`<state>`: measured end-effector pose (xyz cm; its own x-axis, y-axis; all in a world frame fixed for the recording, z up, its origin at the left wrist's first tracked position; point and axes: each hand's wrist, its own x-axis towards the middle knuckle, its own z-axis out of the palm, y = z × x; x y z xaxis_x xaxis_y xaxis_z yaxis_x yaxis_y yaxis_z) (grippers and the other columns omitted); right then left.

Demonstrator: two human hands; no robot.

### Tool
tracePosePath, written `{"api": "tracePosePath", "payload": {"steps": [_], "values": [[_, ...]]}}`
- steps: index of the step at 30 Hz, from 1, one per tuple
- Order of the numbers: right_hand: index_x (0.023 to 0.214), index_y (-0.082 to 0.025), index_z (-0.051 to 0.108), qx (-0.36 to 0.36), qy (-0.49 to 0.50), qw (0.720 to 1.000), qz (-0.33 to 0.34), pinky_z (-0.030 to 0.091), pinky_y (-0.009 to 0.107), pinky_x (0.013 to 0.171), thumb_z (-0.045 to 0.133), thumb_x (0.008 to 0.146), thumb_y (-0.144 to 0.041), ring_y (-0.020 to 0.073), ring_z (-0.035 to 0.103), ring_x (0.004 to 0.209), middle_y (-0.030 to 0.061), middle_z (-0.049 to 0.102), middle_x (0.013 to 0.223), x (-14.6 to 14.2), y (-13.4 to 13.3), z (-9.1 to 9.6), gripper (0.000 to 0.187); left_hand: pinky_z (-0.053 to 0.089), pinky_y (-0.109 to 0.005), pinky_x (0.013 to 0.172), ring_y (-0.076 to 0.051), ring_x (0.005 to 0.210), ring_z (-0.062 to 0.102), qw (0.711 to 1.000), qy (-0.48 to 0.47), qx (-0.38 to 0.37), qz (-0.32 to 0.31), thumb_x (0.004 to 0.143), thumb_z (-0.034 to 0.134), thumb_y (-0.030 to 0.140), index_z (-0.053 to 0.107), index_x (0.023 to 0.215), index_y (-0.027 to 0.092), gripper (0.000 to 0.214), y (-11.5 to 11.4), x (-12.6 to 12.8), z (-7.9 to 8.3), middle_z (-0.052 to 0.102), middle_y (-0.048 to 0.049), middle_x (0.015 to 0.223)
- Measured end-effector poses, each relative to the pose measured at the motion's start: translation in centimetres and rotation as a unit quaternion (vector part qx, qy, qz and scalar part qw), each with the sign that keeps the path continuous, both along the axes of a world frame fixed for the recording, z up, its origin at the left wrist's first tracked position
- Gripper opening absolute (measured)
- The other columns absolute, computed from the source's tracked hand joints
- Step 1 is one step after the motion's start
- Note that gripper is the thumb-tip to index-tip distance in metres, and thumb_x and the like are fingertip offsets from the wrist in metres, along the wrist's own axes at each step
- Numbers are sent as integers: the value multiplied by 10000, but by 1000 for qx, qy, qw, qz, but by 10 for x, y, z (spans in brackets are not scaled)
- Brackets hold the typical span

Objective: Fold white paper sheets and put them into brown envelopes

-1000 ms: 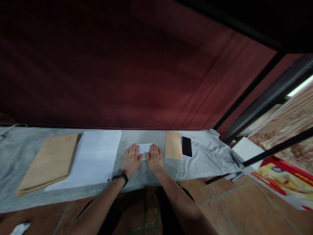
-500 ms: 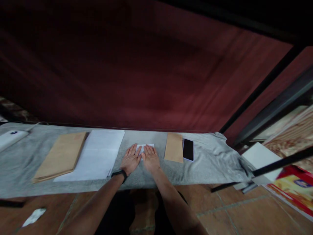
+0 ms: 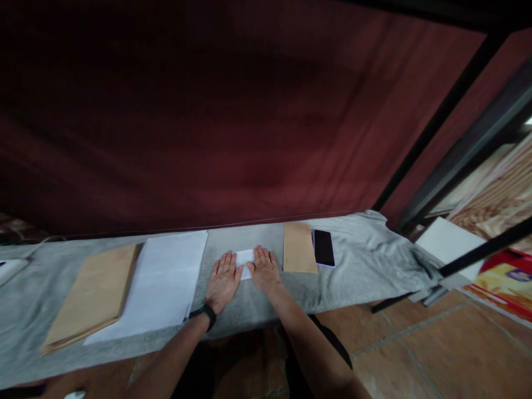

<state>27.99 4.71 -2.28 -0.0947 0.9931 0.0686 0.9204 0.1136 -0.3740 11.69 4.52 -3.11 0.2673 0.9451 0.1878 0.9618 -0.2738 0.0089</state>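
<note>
A small folded sheet of white paper (image 3: pixel 245 265) lies on the grey cloth in front of me. My left hand (image 3: pixel 223 280) rests flat on its left side, fingers stretched out, with a dark band round the wrist. On the paper's right side lies my right hand (image 3: pixel 265 270), also flat with the fingers extended. Both palms face down, and the paper's outer edges are hidden beneath them. To the right of my right hand is a brown envelope (image 3: pixel 300 247). Left of my left hand lies a stack of large white paper sheets (image 3: pixel 166 280).
Grey cloth (image 3: pixel 357 260) covers the narrow table. A dark phone (image 3: pixel 324 247) lies beside the small envelope. Large brown envelopes (image 3: pixel 93 293) overlap the white sheets at left. A white device (image 3: pixel 10 269) sits at the far left. A dark red curtain (image 3: pixel 249 138) hangs behind.
My hands have moved apart, the left to the paper's left side and the right to its right, so more of its middle shows. The camera view has tilted.
</note>
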Motion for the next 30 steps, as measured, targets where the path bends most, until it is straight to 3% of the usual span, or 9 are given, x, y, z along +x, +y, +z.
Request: {"api": "tracePosePath", "payload": {"steps": [7,11,15,17,21,26,30], "values": [[1557,-127,373,45,-22,998,-29,227,459,1234,327,1068,-407,257,345,1497,106,352,1613,9,-4,-7,565,300,-515,1198,-320,1504,329,998,-38,31,40,1019,235,414,404,1501,-18,669,-2,4,-4,422,-238,1561],[1544,-155,407,34,-34,998,-42,232,473,1227,338,1065,-383,263,364,1486,97,391,1597,12,-5,-1,535,231,-511,1231,-320,1486,366,998,-32,36,49,1008,281,404,433,1482,-17,652,0,6,-2,458,-235,1539],[1528,-100,425,58,-30,997,-47,181,510,1247,310,1070,-391,286,328,1504,137,372,1602,5,-4,11,555,185,-524,1244,-347,1471,385,998,-24,49,43,995,306,368,473,1439,-54,635,4,8,1,477,-274,1510],[1535,-104,413,79,-9,997,-6,198,474,1255,285,1077,-403,259,314,1513,118,352,1617,-2,-3,16,562,185,-539,1243,-344,1498,333,997,-36,57,27,990,302,309,455,1462,-30,601,5,10,2,431,-260,1549],[1557,-147,379,68,29,993,91,260,373,1251,225,1091,-409,177,310,1514,62,375,1616,-16,-2,14,556,245,-491,1241,-303,1519,299,995,-63,11,-74,960,305,191,433,1500,31,577,5,15,-1,399,-204,1589],[1573,-166,351,49,18,996,79,269,378,1251,224,1091,-430,180,320,1510,67,378,1613,-20,-2,3,564,258,-486,1237,-278,1500,347,991,-58,-3,-120,952,327,193,445,1509,111,575,4,17,-9,465,-162,1560],[1564,-180,375,55,-6,997,54,244,396,1256,234,1092,-412,192,329,1507,63,398,1600,-17,-2,-4,544,241,-464,1246,-255,1518,308,993,-51,-10,-103,953,263,170,409,1516,45,595,6,11,-13,412,-185,1588]]}}
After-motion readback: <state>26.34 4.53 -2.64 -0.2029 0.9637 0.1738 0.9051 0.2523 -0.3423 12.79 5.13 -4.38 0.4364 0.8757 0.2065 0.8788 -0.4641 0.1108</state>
